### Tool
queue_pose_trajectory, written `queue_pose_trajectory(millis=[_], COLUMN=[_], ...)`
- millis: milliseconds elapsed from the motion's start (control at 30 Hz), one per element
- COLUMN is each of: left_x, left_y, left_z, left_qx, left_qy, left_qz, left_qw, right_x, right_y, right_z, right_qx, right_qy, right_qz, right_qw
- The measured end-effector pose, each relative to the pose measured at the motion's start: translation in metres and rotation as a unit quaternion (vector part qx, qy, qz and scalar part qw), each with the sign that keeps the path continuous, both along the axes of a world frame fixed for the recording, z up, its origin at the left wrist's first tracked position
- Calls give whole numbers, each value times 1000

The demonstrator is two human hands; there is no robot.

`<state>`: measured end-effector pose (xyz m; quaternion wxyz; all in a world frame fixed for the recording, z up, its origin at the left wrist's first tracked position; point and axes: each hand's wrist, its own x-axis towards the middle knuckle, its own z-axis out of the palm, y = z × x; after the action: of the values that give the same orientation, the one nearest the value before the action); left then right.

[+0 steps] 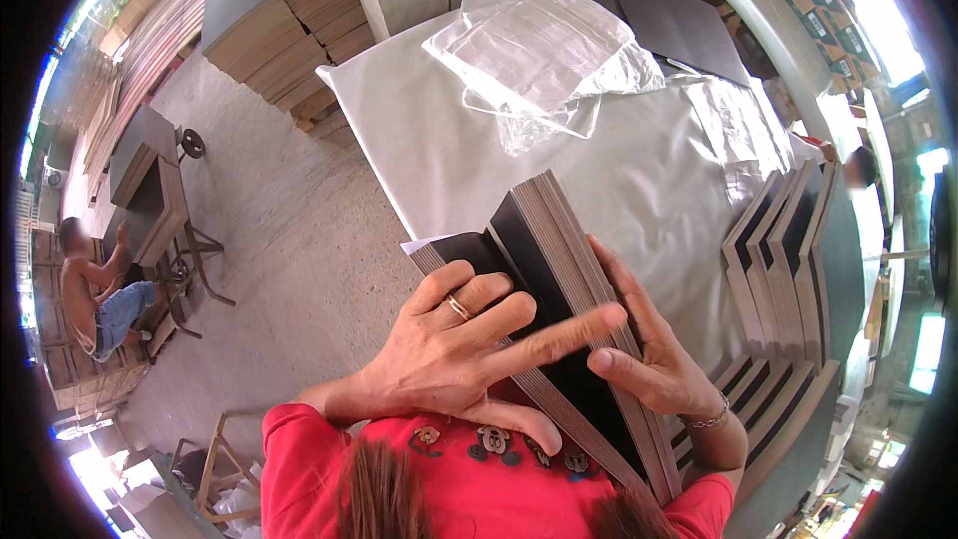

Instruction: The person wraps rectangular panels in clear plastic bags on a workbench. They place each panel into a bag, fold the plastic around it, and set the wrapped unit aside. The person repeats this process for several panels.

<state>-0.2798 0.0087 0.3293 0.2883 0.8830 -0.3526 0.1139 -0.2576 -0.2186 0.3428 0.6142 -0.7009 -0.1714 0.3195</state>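
A thick stack of dark-faced boards (509, 240) with grey-brown layered edges stands tilted against my body, parted into bundles with a gap between them. My right hand (664, 349), with a chain bracelet at its wrist, clasps the right-hand bundle. Its fingers lie along the outer side and its thumb bends over the near edge. My left hand (454, 339), wearing a ring, lies across the left bundle. Its index finger reaches out over the gap toward the right thumb, the thumb is spread, and the other fingers are bent. A white corner pokes out at the stack's left.
Clear plastic bags (549, 50) lie on the white-covered table (619, 160), with a dark sheet (679, 20) behind. More angled boards (788, 250) stand at right. Stacked boards (264, 40) fill the far left. A person (95, 289) sits at left by a wheeled cart (155, 180).
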Motion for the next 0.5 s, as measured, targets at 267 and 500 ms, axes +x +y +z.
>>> queue_pose_trajectory(millis=[267,500], left_x=[-3,-10], left_y=[2,1], left_z=[-3,-4], left_qx=[7,-10], left_qy=[0,-9], left_qz=[15,21], left_qw=[1000,1000], right_x=[0,-5], right_y=[-3,-5], right_z=[-2,-2], right_qx=[8,9], right_qy=[16,23], right_qz=[2,0], right_qw=[1000,1000])
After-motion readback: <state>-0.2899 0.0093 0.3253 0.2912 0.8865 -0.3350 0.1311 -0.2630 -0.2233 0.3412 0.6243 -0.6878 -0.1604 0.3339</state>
